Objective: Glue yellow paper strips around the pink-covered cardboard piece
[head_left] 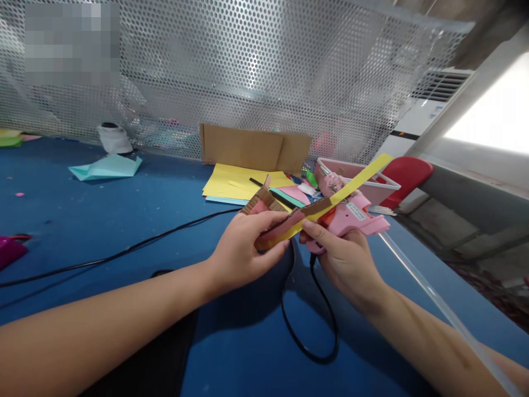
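My left hand [243, 248] is closed around a cardboard piece [316, 208] whose corrugated edge shows. A yellow paper strip [361, 179] runs along that edge, and its free end sticks out up to the right. In my right hand [347, 259] is a pink hot glue gun [351, 218] with a clear glue stick [425, 286] trailing from its back over my forearm. My right thumb touches the yellow strip near the cardboard. The glue gun's black cord [326, 298] loops down onto the table. My fingers hide part of the cardboard and the gun's handle.
Behind my hands lie yellow paper sheets [225, 182] and an upright cardboard sheet [243, 146]. A pink basket [359, 171] stands back right, near a red chair [409, 176]. Folded light-blue paper [107, 167] and a white roll-like object [114, 139] sit at the left on the blue table [165, 204].
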The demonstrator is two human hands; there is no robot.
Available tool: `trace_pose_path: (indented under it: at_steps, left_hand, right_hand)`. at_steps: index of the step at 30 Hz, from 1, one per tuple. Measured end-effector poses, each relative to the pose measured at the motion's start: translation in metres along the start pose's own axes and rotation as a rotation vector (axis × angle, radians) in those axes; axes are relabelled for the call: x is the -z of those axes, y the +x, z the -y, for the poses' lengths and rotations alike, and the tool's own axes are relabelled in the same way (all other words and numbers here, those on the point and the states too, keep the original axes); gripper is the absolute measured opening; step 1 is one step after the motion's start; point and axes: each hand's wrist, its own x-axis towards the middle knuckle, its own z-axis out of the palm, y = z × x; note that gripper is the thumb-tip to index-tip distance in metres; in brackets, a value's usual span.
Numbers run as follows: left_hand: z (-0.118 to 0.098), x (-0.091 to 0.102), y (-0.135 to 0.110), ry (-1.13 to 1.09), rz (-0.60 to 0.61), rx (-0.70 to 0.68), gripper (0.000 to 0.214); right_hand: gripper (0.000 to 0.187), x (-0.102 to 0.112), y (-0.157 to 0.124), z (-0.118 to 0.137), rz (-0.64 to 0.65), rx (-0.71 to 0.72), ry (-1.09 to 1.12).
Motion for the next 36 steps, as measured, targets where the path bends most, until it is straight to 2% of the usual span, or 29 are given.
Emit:
trace_pose_path:
  at_steps: [19,24,26,29,31,33,36]
  left_hand:
    - [0.001,0.002,-0.001,0.115,-0.050,0.024,0.028]
    - [0.002,0.008,0.001,0.171,-0.059,0.003,0.027]
    - [0.004,0.011,0.004,0.182,-0.079,-0.001,0.027]
    - [0.008,0.018,0.009,0.189,-0.106,0.001,0.024]
    - [0.013,0.021,0.012,0.230,-0.107,-0.009,0.024]
    - [0.018,0.024,0.013,0.272,-0.097,-0.003,0.024]
    - [0.024,0.023,0.012,0.276,-0.064,0.033,0.023]
  right_hand:
    - [0.023,0.002,-0.006,-0.004,0.043,-0.030,-0.074]
    - [0.037,0.004,0.000,-0.004,-0.016,0.091,0.010]
    - [0.035,0.009,0.007,0.002,-0.081,0.138,0.107]
    - [0.015,0.023,0.021,0.018,-0.159,0.183,0.205]
    - [0.013,0.034,0.031,0.031,-0.186,0.236,0.220]
    - [0.015,0.043,0.038,0.042,-0.184,0.251,0.209]
    - [0.016,0.049,0.042,0.054,-0.115,0.201,0.159]
